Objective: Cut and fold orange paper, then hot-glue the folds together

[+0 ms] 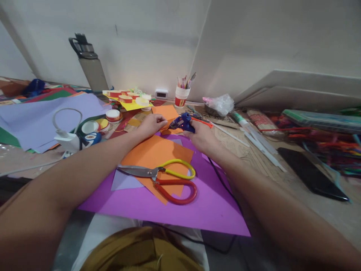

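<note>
Glue gun [185, 121] in closed right hand [202, 135], half-curled left hand [151, 125] on paper [166, 112]

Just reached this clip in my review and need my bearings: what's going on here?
A person works over a purple sheet. The right hand grips a blue glue gun, its nozzle pointing towards the left hand, which is at an orange piece; whether it grips or presses the piece is unclear, as is whether the nozzle touches it. The scissors lie unheld, nearer the person, across more orange paper.
</note>
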Motion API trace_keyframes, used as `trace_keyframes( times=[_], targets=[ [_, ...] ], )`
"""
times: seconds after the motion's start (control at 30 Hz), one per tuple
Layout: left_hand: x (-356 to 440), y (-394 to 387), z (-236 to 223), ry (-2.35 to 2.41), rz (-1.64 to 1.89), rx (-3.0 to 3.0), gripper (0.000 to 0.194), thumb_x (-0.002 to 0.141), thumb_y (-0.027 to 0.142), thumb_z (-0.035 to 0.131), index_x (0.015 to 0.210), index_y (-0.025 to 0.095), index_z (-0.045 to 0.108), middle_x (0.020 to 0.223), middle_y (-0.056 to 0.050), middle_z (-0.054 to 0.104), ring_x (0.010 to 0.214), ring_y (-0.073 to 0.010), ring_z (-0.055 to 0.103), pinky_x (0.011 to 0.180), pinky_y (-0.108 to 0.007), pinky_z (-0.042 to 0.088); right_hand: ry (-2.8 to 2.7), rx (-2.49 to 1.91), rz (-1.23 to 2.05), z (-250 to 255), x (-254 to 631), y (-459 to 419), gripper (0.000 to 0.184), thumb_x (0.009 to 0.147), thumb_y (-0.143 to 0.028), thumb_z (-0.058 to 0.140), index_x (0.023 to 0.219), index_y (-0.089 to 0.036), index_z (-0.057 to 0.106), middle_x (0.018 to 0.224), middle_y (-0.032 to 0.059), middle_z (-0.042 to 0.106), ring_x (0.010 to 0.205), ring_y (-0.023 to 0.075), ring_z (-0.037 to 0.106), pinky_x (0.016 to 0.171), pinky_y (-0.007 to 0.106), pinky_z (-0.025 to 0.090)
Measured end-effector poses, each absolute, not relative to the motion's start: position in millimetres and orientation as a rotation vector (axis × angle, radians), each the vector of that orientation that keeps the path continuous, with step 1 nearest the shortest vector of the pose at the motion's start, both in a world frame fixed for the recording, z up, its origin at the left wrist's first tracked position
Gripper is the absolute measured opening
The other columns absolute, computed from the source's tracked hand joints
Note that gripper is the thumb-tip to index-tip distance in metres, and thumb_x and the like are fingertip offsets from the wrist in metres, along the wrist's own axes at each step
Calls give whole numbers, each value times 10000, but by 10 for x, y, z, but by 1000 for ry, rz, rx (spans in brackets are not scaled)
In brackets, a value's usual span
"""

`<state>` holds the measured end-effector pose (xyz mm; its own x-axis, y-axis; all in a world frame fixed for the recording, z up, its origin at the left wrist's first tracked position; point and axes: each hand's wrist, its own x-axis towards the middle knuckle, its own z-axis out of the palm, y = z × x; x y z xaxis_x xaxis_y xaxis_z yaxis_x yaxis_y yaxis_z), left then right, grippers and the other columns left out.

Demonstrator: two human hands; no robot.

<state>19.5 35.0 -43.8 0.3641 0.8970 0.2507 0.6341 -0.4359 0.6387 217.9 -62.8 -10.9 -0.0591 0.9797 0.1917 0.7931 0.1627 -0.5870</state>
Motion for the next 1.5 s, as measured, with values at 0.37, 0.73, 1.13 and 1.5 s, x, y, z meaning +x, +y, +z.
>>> trace_keyframes(
  times=[0.37, 0.73, 1.13, 1.5],
  targets=[
    [109, 300, -343, 1248, 643, 2287, 129, 756, 215, 644, 849, 138, 690, 871, -58, 726, 763, -163, 625, 712, -265, 469, -1952, -1752, 388, -124, 2208, -616, 319, 862, -203, 558, 1170, -141, 613, 1117, 124, 700, 1027, 249, 637, 848, 313, 457],
    [142, 340, -419, 1346, 764, 2266, 149, 796, 272, 635, 864, 151, 690, 834, -46, 702, 732, -161, 588, 693, -275, 440, -1971, -1802, 311, -79, 2291, -707, 281, 892, -279, 566, 1140, -167, 638, 1112, 135, 707, 1028, 270, 645, 841, 316, 459],
    [160, 349, -442, 1353, 784, 2225, 153, 823, 268, 614, 863, 138, 684, 803, -43, 680, 721, -152, 569, 656, -261, 408, -1963, -1804, 319, -32, 2303, -770, 276, 896, -274, 565, 1135, -162, 647, 1087, 143, 707, 1002, 295, 646, 842, 369, 471],
    [148, 351, -409, 1368, 761, 2229, 215, 834, 281, 555, 855, 133, 709, 722, -21, 653, 656, -142, 525, 612, -260, 367, -1983, -1672, 439, -128, 2092, -684, 298, 866, -224, 579, 1154, -190, 645, 1071, 96, 705, 1003, 254, 639, 895, 367, 473]
  ],
)
